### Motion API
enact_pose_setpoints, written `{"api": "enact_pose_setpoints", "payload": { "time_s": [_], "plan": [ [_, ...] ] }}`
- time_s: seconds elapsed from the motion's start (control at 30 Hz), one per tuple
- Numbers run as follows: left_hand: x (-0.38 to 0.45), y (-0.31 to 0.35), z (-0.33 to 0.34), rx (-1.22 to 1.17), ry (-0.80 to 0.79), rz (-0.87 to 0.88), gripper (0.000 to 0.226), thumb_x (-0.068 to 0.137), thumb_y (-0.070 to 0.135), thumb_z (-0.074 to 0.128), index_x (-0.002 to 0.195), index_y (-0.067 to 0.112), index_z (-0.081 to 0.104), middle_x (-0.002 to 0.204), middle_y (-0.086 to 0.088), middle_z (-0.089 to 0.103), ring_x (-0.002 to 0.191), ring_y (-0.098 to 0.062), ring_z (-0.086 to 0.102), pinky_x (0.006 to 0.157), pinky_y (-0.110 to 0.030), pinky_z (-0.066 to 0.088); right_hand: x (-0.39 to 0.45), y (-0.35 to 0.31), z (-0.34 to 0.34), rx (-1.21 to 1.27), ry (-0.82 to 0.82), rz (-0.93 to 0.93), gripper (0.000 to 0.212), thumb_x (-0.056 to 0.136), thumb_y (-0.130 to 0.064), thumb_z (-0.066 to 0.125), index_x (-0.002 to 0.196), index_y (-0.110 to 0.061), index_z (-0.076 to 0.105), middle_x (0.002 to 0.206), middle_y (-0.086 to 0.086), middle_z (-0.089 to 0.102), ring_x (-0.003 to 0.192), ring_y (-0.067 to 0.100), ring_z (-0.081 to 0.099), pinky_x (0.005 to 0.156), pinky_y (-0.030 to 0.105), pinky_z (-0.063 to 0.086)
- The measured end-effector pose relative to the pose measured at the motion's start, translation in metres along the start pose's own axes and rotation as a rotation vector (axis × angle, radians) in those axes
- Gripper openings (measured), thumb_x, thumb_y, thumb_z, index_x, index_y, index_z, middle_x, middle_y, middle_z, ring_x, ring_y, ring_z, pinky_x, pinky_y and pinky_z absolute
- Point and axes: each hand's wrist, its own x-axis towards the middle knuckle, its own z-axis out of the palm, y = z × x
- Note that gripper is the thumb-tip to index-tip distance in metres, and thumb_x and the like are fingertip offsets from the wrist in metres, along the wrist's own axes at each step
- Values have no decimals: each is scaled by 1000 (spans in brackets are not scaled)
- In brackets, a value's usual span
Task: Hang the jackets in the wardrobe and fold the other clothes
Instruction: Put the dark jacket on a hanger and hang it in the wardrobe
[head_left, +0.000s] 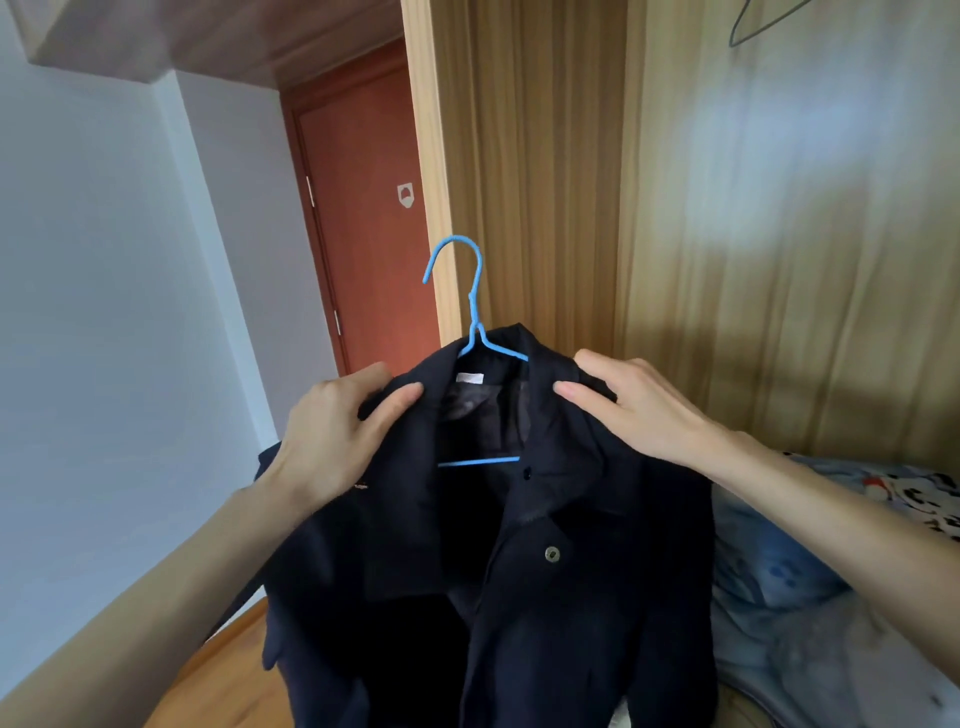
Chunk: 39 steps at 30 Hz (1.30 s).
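We hold a dark navy button-front jacket (519, 545) up in front of us, already threaded onto a thin blue wire hanger (475, 332) whose hook rises free above the collar. The hanger's lower bar shows through the open neck, so the jacket's shoulders appear to sit on its arms. Our left hand (332, 436) grips the left shoulder, thumb on the front of the cloth and fingers curled behind it; our right hand (639, 410) pinches the right shoulder the same way, thumb forward near the collar. Gripping at both shoulders keeps the garment level and lets us square it on the hanger before we let go, and we judge that this is why we carry it by the cloth rather than by the hook.

The wardrobe with light wooden panels (779, 234) stands just behind the jacket, its interior open toward us. The only thing we can see in it is a thin grey wire hanger (748, 26) at the top edge of the view; the rail it hangs from is out of sight. The jacket is near the wardrobe but not yet in it.

To the lower right lies a bed with blue patterned bedding (779, 571), partly hidden by the jacket. To the left are a reddish-brown door (363, 208) and a pale wall (104, 260).
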Motion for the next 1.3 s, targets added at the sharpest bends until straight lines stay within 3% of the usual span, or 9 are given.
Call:
{"api": "enact_pose_setpoints", "payload": {
  "time_s": [0.17, 0.33, 0.43, 0.5, 0.57, 0.67, 0.9, 1.07, 1.3],
  "plan": [
    [-4, -35, 0, -63, -95, 208, 49, 107, 47, 46, 72, 13, 41, 66, 1, 39, 62, -18, 37, 62, -35, 41, 3, -2, 3, 183, -69, 5, 16, 108, -50, 53, 112, -42, 66, 113, -19, 73, 96, 11, 71, 84, 26, 52],
    [-9, -69, -6, 178, 4, 260, 42, 110, 49, 38, 83, 20, 50, 73, 10, 46, 64, -15, 45, 60, -31, 42, 2, 5, 1, 155, -52, 35, 20, 106, -53, 55, 119, -51, 70, 116, -31, 72, 97, -6, 71, 79, 14, 51],
    [-3, -72, -12, 217, 9, 263, 32, 110, 49, 37, 90, 27, 51, 79, 15, 47, 67, -11, 47, 61, -31, 44, 5, 7, 4, 57, -62, 13, 29, 105, -58, 51, 128, -48, 66, 108, -23, 76, 66, 8, 69, 72, 28, 56],
    [5, -72, -16, 240, -5, 265, 37, 109, 48, 36, 90, 21, 53, 78, 10, 50, 67, -19, 51, 61, -36, 48, 9, 5, 2, 31, -81, -40, 26, 106, -53, 54, 128, -47, 66, 104, -27, 76, 46, 4, 47, 59, 16, 48],
    [12, -74, -22, 266, -53, 276, 47, 108, 50, 33, 89, 13, 55, 76, 4, 54, 65, -26, 53, 62, -40, 50, 10, 2, -5, 14, -118, -100, 24, 106, -42, 59, 127, -38, 71, 107, -36, 72, 53, -4, 54, 61, 6, 42],
    [19, -76, -31, 321, -100, 322, 54, 108, 56, 29, 89, 12, 55, 75, 5, 54, 62, -27, 50, 61, -39, 50, 9, 0, -6, -174, -196, -165, 33, 105, -49, 53, 120, -28, 74, 98, -21, 75, 75, 5, 63, 67, 28, 52],
    [0, -58, -9, 243, -42, 247, 45, 108, 54, 40, 83, 18, 49, 64, 8, 49, 56, -19, 44, 55, -34, 43, -2, -2, 9, 39, -35, 174, 20, 103, -40, 62, 101, -27, 78, 55, 0, 56, 44, 11, 35, 50, 16, 35],
    [-39, -25, 25, 94, -186, 226, 24, 108, 47, 44, 103, 25, 52, 75, 17, 56, 63, -6, 56, 63, -32, 49, -7, -16, 18, 144, 165, 200, 14, 102, -27, 69, 103, -18, 79, 56, -23, 56, 39, 6, 37, 46, 7, 30],
    [-5, -30, 17, 206, 217, 117, 24, 107, 27, 43, 124, 17, 56, 115, 6, 55, 100, -24, 50, 87, -37, 41, -10, -14, 11, 285, 157, 218, 24, 101, -43, 64, 102, -22, 77, 88, 11, 71, 64, 9, 47, 61, 28, 40]
  ]
}}
